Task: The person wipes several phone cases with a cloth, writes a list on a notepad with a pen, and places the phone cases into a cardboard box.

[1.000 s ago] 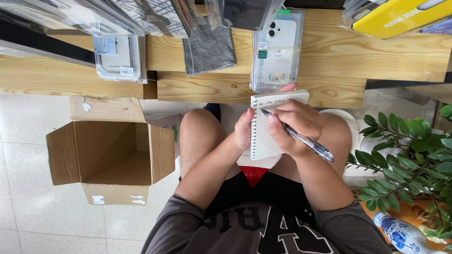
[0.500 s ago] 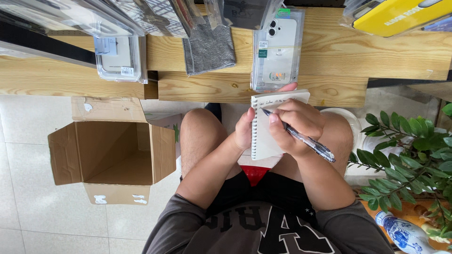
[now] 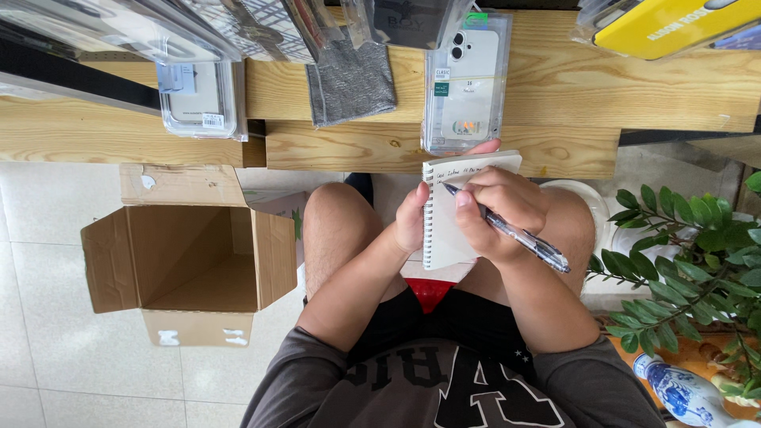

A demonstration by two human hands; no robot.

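Nearest the camera is a dark grey shirt with large pale lettering, then black shorts and bare knees above a floor of pale tiles. Over the lap, the left hand is closed on the wire-bound edge of a small spiral notebook, thumb on the front; its fingers seem to wrap behind the pad, though they are hidden. The notebook stands with its long axis running from the lap toward the worktop, its top edge nearly touching the wood, and a few handwritten lines sit at the top of the page. The right hand is closed around a clear blue pen, whose tip rests on the upper part of the page. The pen lies slantwise, tip pointing up and to the left, its back end sticking out down and to the right past the hand.

On the floor to the left stands an open cardboard box, flaps out. To the right are a leafy green plant and a blue-and-white ceramic vase.

Beyond the knees runs a worktop of light planked wood. On it lie a clear phone case in its packaging, just past the notebook, a grey cloth pouch, another clear packaged case to the left, and a yellow package at the far right corner.
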